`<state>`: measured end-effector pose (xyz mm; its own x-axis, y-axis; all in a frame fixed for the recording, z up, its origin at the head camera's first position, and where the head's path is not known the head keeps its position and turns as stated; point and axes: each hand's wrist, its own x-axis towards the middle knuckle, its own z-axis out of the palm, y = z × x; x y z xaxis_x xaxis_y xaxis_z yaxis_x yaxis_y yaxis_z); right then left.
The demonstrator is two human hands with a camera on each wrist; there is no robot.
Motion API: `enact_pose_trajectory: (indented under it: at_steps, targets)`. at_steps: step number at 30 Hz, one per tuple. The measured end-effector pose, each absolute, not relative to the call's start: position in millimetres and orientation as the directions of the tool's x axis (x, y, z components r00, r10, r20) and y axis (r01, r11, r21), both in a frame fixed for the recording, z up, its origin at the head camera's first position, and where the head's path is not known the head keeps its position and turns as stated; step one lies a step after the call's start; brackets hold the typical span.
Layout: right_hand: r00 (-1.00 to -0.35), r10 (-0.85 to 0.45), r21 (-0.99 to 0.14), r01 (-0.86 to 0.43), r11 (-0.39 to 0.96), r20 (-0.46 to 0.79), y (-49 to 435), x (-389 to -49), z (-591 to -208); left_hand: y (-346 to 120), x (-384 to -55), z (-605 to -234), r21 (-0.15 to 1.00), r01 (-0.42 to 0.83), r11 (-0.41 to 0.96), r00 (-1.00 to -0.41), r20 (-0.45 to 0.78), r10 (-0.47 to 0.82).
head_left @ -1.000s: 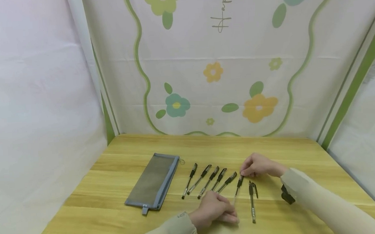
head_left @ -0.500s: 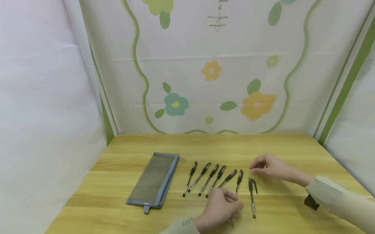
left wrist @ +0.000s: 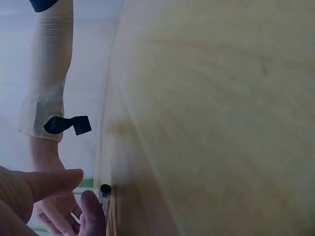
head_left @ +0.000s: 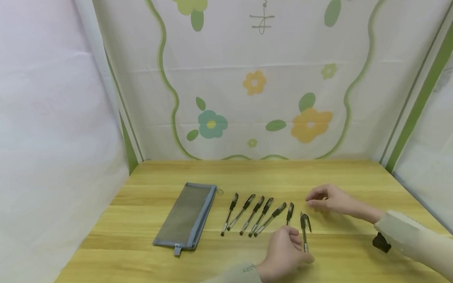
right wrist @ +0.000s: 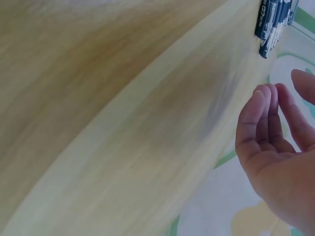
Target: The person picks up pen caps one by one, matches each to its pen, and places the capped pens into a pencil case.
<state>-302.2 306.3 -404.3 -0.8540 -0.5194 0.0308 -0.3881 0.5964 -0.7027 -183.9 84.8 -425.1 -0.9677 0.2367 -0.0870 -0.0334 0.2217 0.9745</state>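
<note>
My left hand (head_left: 286, 253) is beside the lower end of an uncapped gel pen (head_left: 304, 231) lying on the table. In the left wrist view its thumb and finger stand apart, with the pen's black end (left wrist: 105, 189) close to the finger. A loose black cap (head_left: 308, 223) lies along the pen's right side. My right hand (head_left: 333, 200) hovers to the upper right, fingers loosely bent and nothing in them. Left of the uncapped pen lies a capped pen (head_left: 289, 212), its lower part hidden by my left hand. Several more capped pens (head_left: 258, 216) lie in a slanted row.
A grey mesh zip pouch (head_left: 184, 215) lies flat left of the pens, its fabric tab toward me. The wooden table (head_left: 121, 243) meets a flower-printed cloth (head_left: 224, 86) at the back. White cloth walls (head_left: 51, 124) stand at the sides.
My right hand has let go of the sixth pen's cap end and drawn off to the right. My left hand has moved right, from that pen to the uncapped one.
</note>
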Motion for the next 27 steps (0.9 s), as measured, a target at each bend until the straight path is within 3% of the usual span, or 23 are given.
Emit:
enact_pose_trajectory:
  at_steps: [21, 27]
  targets:
    - [-0.876, -0.481, -0.738, -0.304, 0.603, -0.032, 322, -310, -417, 91, -189, -427, 0.900, 0.089, 0.426, -0.979, -0.001, 0.205]
    - [-0.879, -0.475, -0.752, -0.290, 0.592, -0.034, 325, -311, -421, 81, -194, -423, 0.912, 0.078, 0.402, -0.980, -0.003, 0.197]
